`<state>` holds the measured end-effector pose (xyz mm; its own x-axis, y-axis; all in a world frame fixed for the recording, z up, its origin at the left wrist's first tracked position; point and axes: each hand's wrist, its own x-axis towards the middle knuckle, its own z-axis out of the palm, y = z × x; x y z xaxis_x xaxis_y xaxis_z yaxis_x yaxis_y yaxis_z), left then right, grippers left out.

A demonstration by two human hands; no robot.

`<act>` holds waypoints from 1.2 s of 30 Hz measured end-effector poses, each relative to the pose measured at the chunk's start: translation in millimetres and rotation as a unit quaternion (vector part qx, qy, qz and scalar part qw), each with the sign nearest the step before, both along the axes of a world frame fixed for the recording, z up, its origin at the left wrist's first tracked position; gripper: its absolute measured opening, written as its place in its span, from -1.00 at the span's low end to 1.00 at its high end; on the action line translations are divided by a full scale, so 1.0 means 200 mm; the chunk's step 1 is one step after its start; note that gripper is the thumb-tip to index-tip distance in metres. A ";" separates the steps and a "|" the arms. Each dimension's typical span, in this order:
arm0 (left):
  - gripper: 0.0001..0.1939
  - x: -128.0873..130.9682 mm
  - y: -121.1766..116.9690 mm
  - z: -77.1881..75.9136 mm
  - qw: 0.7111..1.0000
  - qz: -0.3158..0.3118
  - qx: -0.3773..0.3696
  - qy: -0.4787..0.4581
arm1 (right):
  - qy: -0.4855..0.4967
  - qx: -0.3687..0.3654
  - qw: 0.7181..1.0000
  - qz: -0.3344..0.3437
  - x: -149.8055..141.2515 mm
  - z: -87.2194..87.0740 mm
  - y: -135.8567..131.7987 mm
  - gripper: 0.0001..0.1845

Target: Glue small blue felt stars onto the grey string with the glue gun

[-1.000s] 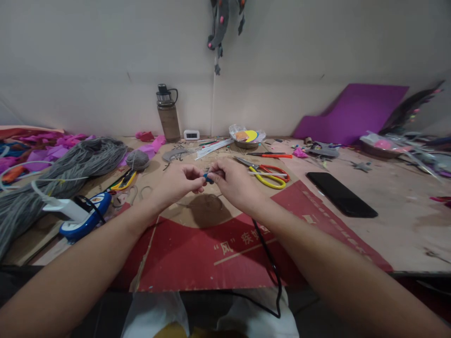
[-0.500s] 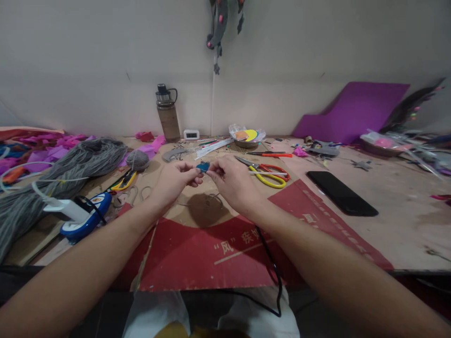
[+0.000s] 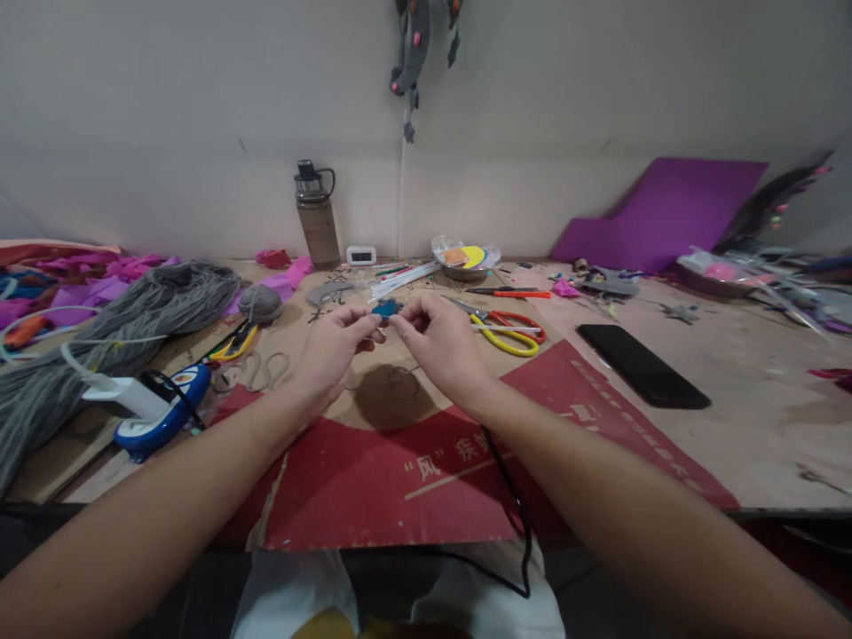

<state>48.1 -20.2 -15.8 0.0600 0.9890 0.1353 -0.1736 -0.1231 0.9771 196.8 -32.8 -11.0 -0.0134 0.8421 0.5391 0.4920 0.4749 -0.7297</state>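
Blue piece (image 3: 384, 308) sits between our left hand (image 3: 337, 344) and our right hand (image 3: 436, 342), to the left of the scissors (image 3: 493, 315); a second ago we saw only a small bit of it, and now more of its face shows. Each hand pinches one end, the right hand being nearer the scissors. Beyond the scissors stands a bowl (image 3: 469, 273); to their right lies a black phone (image 3: 642, 366).
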 end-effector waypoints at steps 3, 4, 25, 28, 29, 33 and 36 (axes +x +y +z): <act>-0.84 0.00 0.00 -0.01 1.000 0.013 0.009 0.005 | 0.035 -0.033 0.999 0.005 0.00 0.01 0.00 -0.82; -0.84 0.00 0.00 -0.01 1.000 0.012 0.012 0.004 | 0.041 -0.040 0.998 0.004 -0.01 0.01 0.00 -0.81; -0.83 -0.06 0.04 0.01 0.993 -0.078 0.012 0.086 | 0.051 -0.125 0.988 0.068 0.06 0.00 0.08 -0.75; -0.80 -0.08 0.05 0.02 0.985 -0.041 0.052 0.157 | 0.014 -0.117 0.991 0.068 0.07 0.00 0.07 -0.75; -0.81 -0.08 0.05 0.02 0.980 -0.034 0.069 0.184 | 0.004 -0.113 0.991 0.067 0.07 0.01 0.06 -0.75; -0.84 -0.08 0.04 0.03 0.955 -0.025 0.119 0.270 | -0.040 -0.098 0.993 0.058 0.05 0.01 0.04 -0.80; -0.82 -0.07 0.03 0.04 0.941 -0.019 0.124 0.313 | -0.065 -0.084 0.993 0.056 0.04 0.02 0.01 -0.83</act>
